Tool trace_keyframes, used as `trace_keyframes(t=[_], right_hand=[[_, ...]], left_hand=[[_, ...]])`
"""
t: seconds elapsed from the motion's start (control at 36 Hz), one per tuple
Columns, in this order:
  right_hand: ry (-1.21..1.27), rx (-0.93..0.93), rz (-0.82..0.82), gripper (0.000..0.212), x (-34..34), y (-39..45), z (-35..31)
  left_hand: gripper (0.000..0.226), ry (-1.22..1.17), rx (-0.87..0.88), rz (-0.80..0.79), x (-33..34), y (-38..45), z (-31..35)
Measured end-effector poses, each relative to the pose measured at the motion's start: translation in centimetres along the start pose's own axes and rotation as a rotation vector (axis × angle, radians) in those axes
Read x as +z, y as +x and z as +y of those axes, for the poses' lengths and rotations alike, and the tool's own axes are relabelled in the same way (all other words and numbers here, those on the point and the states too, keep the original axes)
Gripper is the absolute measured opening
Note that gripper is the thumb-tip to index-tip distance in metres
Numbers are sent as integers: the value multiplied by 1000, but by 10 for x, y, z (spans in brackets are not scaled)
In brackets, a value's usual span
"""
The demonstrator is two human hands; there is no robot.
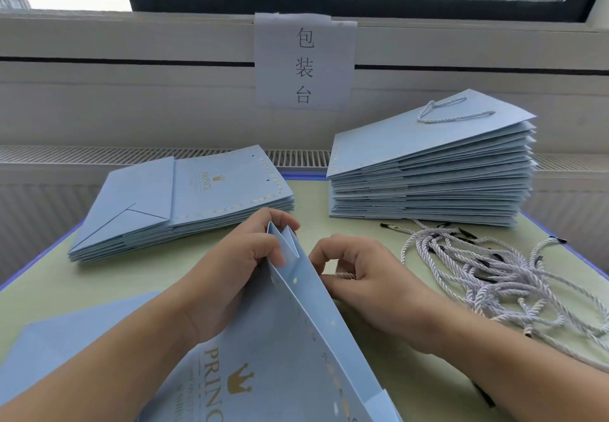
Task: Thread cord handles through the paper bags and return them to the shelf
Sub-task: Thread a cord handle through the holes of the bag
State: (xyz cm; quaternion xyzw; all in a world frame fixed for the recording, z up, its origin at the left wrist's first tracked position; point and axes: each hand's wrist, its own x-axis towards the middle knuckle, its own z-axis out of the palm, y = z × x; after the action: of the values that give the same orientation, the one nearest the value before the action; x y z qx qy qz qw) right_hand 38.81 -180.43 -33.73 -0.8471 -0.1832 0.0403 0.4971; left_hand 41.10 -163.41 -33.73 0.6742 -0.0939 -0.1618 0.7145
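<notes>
Head view, from the left: a low stack of unthreaded bags (184,204) lies flat. The left hand (237,266) pinches the open paper bag (290,332) by its top edge, and the right hand (359,276) pinches a cord (346,275) at the bag's side. Further right lie loose cords (494,276) and the finished stack (431,171). The cord's tip could miss its hole if the edge flexes.

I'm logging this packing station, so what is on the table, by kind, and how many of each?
Stacks of flat blue paper bags: 2, the left stack and the right stack
Blue paper bag in the hands: 1
Pile of loose white cords: 1, strands too tangled to count
Paper sign: 1
Total: 5
</notes>
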Motion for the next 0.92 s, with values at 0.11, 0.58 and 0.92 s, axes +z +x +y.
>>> trace_keyframes(t=[0.11,0.58,0.92], right_hand=[[148,102,40,22,2,0,-1],[340,151,64,25,11,-1,-7],[432,124,78,23,13,-2,-8]], left_hand=[[44,-1,9,-3,0,0,0],[46,-18,18,-57,-4,-1,2],[49,-54,11,-58,-7,0,3]])
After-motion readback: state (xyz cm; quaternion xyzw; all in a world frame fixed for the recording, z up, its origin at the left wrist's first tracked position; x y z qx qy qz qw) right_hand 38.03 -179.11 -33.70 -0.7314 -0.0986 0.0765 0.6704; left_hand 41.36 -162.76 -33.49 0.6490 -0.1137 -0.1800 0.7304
